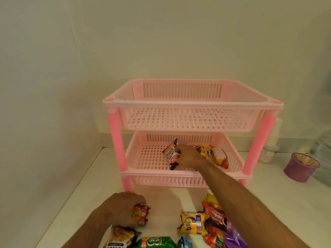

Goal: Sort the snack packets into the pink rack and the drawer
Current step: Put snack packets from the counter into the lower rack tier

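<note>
The pink rack (192, 105) stands at the back of the counter with two slotted baskets; nothing lies in the top one. My right hand (188, 156) reaches into the lower basket (143, 158) and holds a black salted peanuts packet (171, 151) tilted on the basket floor. Yellow and red biscuit packets (217, 155) lie just right of that hand in the same basket. Near the front, my left hand (121, 206) grips a small red snack packet (141, 213) on the counter. More packets lie along the front edge, among them a yellow Marie Light pack (193, 222).
A purple cup (300, 167) with wooden sticks stands right of the rack. White containers (270, 147) are stacked behind the rack's right leg. A green packet (155, 242), a peanut pouch (120, 238) and red Treat packs (216, 215) crowd the near counter. Walls close in left and behind.
</note>
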Demonstrator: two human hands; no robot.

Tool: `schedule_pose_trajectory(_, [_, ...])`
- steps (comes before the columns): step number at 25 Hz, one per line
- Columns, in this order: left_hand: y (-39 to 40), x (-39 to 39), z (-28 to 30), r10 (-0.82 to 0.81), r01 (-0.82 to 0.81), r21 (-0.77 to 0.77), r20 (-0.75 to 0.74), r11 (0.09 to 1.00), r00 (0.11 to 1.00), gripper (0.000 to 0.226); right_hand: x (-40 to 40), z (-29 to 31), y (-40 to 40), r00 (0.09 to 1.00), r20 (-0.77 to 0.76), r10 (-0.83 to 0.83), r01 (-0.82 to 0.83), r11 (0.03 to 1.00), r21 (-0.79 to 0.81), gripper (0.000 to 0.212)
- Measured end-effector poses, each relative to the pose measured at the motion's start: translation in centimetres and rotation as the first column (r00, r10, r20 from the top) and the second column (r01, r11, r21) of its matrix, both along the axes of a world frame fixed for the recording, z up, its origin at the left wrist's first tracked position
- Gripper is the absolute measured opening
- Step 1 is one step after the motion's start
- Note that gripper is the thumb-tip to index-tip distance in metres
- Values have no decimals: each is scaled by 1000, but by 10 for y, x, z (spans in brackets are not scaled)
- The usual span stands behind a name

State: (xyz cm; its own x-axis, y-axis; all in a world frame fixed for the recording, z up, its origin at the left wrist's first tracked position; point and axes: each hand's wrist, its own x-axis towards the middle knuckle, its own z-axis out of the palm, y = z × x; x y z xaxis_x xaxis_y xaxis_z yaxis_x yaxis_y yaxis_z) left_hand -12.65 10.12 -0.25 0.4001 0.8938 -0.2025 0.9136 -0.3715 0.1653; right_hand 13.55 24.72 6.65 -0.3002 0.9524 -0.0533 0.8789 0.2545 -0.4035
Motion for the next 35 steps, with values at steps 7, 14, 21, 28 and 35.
schedule_pose_trajectory(7, [-6, 14, 17, 63, -130, 153, 382, 980, 922, 67, 8, 13, -32, 870, -479, 116, -11, 977, 215, 33])
schedule_pose_trajectory(14, [7, 62, 58, -276, -270, 558, 705, 785, 653, 63, 0, 30, -83, 844, -401, 357, -290, 932, 219, 47])
schedule_pose_trajectory(21, [7, 60, 57, -321, -249, 617, 662, 746, 677, 42, 20, 42, -68, 800, -570, 187, -47, 967, 252, 29])
schedule_pose_trajectory(28, [-14, 66, 45, -79, 140, -449, 151, 882, 985, 53, 40, 18, -35, 971, -190, 144, -104, 972, 209, 41])
schedule_pose_trajectory(35, [-18, 80, 30, -165, 140, -452, -18, 881, 986, 45, 29, 4, -20, 970, 162, 183, -208, 965, 157, 42])
